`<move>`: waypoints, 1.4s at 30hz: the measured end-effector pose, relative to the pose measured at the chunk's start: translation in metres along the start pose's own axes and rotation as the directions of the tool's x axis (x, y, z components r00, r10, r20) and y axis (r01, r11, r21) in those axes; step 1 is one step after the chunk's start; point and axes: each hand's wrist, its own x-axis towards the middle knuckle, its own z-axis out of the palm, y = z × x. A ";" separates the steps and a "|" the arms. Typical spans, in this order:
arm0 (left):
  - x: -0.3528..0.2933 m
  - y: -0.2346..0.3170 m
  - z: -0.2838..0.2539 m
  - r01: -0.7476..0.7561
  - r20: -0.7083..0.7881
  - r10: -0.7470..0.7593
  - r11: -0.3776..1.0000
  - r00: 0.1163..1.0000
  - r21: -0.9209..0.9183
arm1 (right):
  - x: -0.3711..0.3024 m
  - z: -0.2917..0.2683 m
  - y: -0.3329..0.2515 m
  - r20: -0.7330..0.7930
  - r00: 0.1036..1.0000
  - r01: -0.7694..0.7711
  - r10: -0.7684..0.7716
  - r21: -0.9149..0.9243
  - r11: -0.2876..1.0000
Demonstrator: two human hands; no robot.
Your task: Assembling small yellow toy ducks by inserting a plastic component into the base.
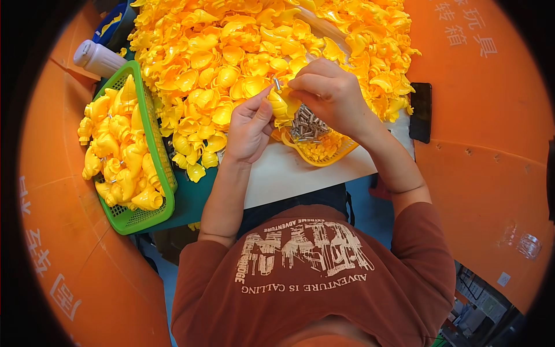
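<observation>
My left hand (252,126) is closed on a yellow plastic shell piece (279,109), gripping it between thumb and fingers. A small silvery metal pin (277,84) sticks up at the top of that piece. Close beside it, my right hand (329,92) has its fingers pinched together near the pin; whatever lies between the fingertips is hidden. Below both hands stands a yellow basket (324,164), holding many silvery metal pins (308,126) and small yellow parts (321,148).
A big heap of yellow plastic shells (231,63) covers the table's far side. At left, a green basket (161,156) holds joined yellow pieces (122,156), with a white bottle (99,58) behind it. A dark phone-like slab (421,113) lies at right. Orange panels (480,115) flank the table.
</observation>
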 end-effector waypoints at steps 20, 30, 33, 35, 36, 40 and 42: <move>-0.002 0.016 -0.013 0.032 0.071 -0.035 0.998 0.997 0.051 | 0.008 0.010 0.030 0.521 0.791 -0.611 0.321 0.655 0.445; 0.010 0.032 -0.028 -0.211 -0.284 0.162 0.966 0.945 -0.152 | 0.100 0.082 0.077 -0.013 0.988 -0.153 0.153 0.016 0.988; 0.010 0.030 -0.029 -0.170 -0.330 0.108 0.972 0.938 -0.165 | 0.135 0.097 0.079 0.064 0.917 -0.366 0.395 -0.261 0.893; 0.009 0.029 -0.029 -0.168 -0.323 0.109 0.973 0.940 -0.160 | 0.149 0.104 0.073 0.205 0.860 -0.375 0.467 -0.368 0.851; 0.008 0.029 -0.029 -0.153 -0.314 0.098 0.976 0.944 -0.157 | 0.153 0.106 0.070 0.324 0.769 -0.371 0.552 -0.477 0.797; 0.007 0.029 -0.031 -0.168 -0.341 0.102 0.971 0.934 -0.170 | 0.138 0.092 0.067 0.291 0.858 -0.251 0.424 -0.481 0.840; 0.008 0.029 -0.030 -0.152 -0.329 0.085 0.971 0.940 -0.184 | 0.120 0.069 0.065 0.159 0.946 -0.242 0.281 -0.227 0.943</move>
